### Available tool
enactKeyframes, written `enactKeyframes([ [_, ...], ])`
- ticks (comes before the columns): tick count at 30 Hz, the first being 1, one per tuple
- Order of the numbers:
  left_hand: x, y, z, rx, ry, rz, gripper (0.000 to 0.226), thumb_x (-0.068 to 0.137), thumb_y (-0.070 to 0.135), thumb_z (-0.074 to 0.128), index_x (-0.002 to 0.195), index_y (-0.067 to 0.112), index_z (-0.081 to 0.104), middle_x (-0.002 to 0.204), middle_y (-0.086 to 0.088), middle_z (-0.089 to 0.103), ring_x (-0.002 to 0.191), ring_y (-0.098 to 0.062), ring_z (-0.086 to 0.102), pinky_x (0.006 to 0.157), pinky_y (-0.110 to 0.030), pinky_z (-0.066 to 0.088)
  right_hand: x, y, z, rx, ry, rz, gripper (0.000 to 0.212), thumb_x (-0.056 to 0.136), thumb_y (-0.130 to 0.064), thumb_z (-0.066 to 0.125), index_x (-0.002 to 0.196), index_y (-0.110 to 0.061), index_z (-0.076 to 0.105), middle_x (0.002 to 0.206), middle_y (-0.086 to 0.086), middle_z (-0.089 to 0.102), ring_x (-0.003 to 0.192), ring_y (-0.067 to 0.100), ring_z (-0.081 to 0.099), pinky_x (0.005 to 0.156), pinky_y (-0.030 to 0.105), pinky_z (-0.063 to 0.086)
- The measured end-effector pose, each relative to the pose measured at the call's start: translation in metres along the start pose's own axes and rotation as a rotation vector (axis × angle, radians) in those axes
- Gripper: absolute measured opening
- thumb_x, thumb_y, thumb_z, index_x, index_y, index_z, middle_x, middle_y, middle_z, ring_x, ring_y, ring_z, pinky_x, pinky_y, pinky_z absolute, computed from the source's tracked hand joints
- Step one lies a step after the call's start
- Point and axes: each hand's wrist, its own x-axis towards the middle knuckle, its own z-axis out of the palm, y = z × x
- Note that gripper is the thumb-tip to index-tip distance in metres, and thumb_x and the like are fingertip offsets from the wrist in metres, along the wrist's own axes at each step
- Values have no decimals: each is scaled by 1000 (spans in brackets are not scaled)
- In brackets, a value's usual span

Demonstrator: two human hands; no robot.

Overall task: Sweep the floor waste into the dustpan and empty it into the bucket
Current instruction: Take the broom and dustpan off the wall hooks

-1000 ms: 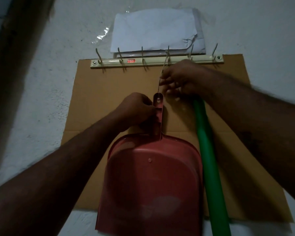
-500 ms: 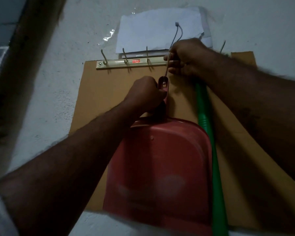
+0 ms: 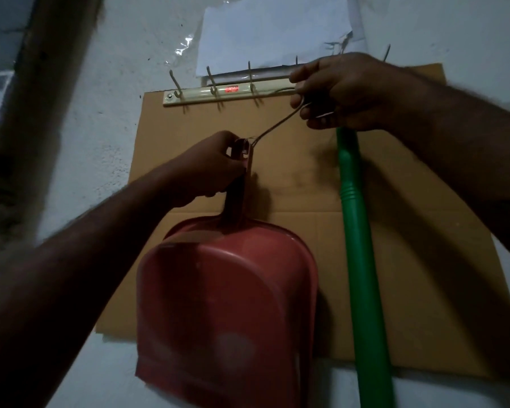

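At centre frame our left hand (image 3: 209, 166) grips the dustpan (image 3: 227, 304) handle for support while our right hand (image 3: 336, 92) pinches its hanging loop (image 3: 277, 126) by the hook rail (image 3: 218, 94)

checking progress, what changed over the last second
The right hand lifted the hanging loop up over the hook rail, then brought it back down; the loop now slants from the dustpan handle to that hand, seemingly off its hook. The left hand still grips the handle, and the green broom handle stays against the cardboard.
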Motion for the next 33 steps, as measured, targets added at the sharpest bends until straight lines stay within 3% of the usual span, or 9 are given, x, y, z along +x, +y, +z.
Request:
enactKeyframes([
  [6,-14,4,-14,-23,-90,-35,48,92,-6,50,124,29,54,91,-12,73,56,-14,44,45,-25,26,-20,4,-10,-75,-43,-15,30,91,-7,62,115,-24,63,98,3,74,82,15,70,72,31,60],
  [10,-28,8,-21,-30,-216,-46,44,93,-9,48,116,26,61,93,-14,74,56,-15,46,46,-25,27,-34,3,-7,-30,-12,-33,21,92,-6,62,111,-16,65,100,8,72,85,18,73,70,27,59],
  [16,-57,4,-28,16,-499,-167,37,100,-5,42,121,22,59,102,-16,71,59,-16,50,50,-26,32,-49,-9,23,37,-43,-30,11,93,-7,60,102,-8,66,94,11,72,78,17,75,64,24,58],
  [18,-68,6,-31,20,-503,-230,32,96,-5,47,118,16,58,102,-20,70,55,-16,51,49,-28,34,-50,-12,37,43,-67,-32,11,93,-6,60,103,-7,66,95,13,72,79,18,75,63,25,58],
  [20,-82,9,-37,31,-502,-303,35,80,2,58,113,11,55,101,-21,71,56,-18,52,49,-29,36,-50,-13,49,44,-97,-30,12,93,-6,60,104,-5,66,95,13,71,79,19,75,64,26,59],
  [23,-99,14,-45,87,-511,-354,43,76,27,77,107,7,55,95,-15,73,61,-20,54,52,-29,38,-51,-15,65,55,-163,-40,13,93,-6,60,105,-5,66,97,14,71,80,20,75,64,26,59],
  [25,-105,13,-49,206,-503,-349,49,77,43,72,105,5,59,91,-11,74,60,-18,56,50,-26,42,-51,-18,72,70,-204,-51,14,93,-6,61,106,-4,65,97,14,71,81,19,74,63,26,59],
  [30,-114,8,-58,315,-467,-423,29,87,25,67,111,8,62,94,-12,74,67,-19,70,52,-24,52,-50,-21,74,1,-326,-88,16,93,-12,62,108,-7,66,94,9,73,83,20,74,64,29,60],
  [33,-115,6,-67,368,-523,-518,34,80,29,72,106,8,66,88,-12,76,72,-22,74,57,-25,55,-47,-20,64,-146,-354,-135,14,94,-21,61,106,-14,67,94,5,74,81,17,74,64,30,60],
])
